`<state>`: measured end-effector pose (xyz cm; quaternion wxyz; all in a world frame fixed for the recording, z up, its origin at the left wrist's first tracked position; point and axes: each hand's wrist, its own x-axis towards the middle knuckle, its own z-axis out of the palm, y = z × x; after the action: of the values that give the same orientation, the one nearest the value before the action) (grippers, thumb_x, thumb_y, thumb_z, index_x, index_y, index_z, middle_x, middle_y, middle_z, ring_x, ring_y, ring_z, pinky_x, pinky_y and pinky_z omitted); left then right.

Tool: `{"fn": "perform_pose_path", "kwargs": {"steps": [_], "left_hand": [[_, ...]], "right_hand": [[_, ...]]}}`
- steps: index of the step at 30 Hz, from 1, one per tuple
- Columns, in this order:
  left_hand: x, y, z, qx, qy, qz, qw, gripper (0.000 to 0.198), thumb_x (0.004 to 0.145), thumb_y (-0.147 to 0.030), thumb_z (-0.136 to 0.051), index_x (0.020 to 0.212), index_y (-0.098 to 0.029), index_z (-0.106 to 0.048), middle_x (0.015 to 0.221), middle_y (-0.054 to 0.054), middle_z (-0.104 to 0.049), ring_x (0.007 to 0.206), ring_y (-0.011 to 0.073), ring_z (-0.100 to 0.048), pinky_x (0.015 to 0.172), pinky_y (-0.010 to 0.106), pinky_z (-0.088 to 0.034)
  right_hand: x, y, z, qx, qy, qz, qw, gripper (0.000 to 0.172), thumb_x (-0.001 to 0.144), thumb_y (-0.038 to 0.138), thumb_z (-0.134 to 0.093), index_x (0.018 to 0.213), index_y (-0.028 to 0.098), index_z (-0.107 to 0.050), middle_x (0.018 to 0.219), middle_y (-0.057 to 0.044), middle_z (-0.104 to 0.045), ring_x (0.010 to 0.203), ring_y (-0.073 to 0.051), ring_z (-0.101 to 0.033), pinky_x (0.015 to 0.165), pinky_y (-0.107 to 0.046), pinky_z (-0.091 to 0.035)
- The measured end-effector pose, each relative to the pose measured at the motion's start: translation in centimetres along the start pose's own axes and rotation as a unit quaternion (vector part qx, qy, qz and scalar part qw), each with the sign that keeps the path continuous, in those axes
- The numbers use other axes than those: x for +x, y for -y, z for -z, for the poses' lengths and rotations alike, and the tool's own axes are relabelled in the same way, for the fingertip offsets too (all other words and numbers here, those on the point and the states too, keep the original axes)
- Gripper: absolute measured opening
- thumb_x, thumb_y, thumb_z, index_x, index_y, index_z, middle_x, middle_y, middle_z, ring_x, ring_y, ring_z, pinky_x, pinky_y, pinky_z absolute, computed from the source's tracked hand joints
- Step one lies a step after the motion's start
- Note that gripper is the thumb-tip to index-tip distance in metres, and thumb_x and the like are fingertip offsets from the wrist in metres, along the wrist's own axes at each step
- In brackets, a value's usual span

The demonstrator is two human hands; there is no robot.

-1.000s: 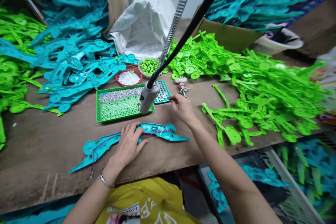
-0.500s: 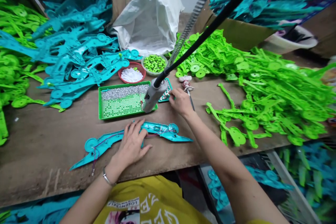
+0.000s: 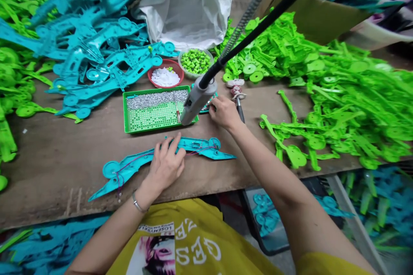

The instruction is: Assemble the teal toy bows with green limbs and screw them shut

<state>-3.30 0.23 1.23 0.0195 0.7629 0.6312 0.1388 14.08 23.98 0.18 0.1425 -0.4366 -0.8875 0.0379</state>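
Note:
A long blue plastic part [image 3: 129,176] lies on the wooden bench, with thin purple-red wires running along it and a loose wire end near its left tip. My left hand [image 3: 166,163] rests across the middle of this part, fingers stretched over it and hiding its centre. Beyond it, my right hand [image 3: 222,111] reaches into a small teal tray [image 3: 205,110] of small metal pieces. Its thumb and fingers are pinched together; whatever is between them is hidden. Left of that hand hangs a grey tool [image 3: 196,101], like an electric screwdriver, over the edge of a green tray [image 3: 145,129].
Many small silvery pieces lie in the green tray. Behind stand a red basket [image 3: 181,73] of white pieces and a bowl [image 3: 211,58] of green pieces. A black-handled tool [image 3: 240,111] lies right. Blue parts [image 3: 93,43] heap left, green parts [image 3: 348,94] right.
The camera view has shifted, so the bench appears higher. My left hand stays on the blue part, its thumb drawn closer to the fingers. My right hand remains at the small tray.

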Motion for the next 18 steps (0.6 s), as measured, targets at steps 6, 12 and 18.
{"fn": "perform_pose_path", "kwargs": {"steps": [6,12,18], "left_hand": [[-0.3,-0.9,1.7,0.044,-0.025,0.009,0.999,0.011,0.084,-0.012,-0.057,0.088,-0.017,-0.065,0.148,0.016,-0.049,0.12,0.0372,-0.056,0.089,0.052,-0.047],[-0.1,-2.1,2.9,0.089,-0.052,0.02,0.994,0.012,0.087,-0.013,-0.055,0.088,-0.016,-0.067,0.144,0.017,-0.053,0.114,0.0366,-0.06,0.085,0.051,-0.049],[0.0,-2.9,3.7,0.112,-0.052,0.027,0.992,0.01,0.086,-0.013,-0.057,0.086,-0.016,-0.066,0.141,0.018,-0.056,0.112,0.0373,-0.062,0.084,0.051,-0.05]], "right_hand": [[-2.8,3.5,3.4,0.205,-0.125,-0.13,0.962,0.01,0.071,0.017,-0.061,0.075,0.017,-0.07,0.075,-0.005,-0.071,0.067,-0.017,-0.063,0.07,-0.031,-0.051],[-10.2,10.4,5.3,0.464,-0.027,-0.212,0.86,0.011,0.069,0.028,-0.068,0.07,0.018,-0.072,0.067,-0.003,-0.073,0.057,-0.015,-0.066,0.056,-0.026,-0.054],[-11.5,12.3,3.2,0.4,-0.091,-0.221,0.885,0.009,0.073,0.023,-0.063,0.071,0.019,-0.072,0.067,-0.002,-0.073,0.056,-0.015,-0.066,0.059,-0.027,-0.056]]}}
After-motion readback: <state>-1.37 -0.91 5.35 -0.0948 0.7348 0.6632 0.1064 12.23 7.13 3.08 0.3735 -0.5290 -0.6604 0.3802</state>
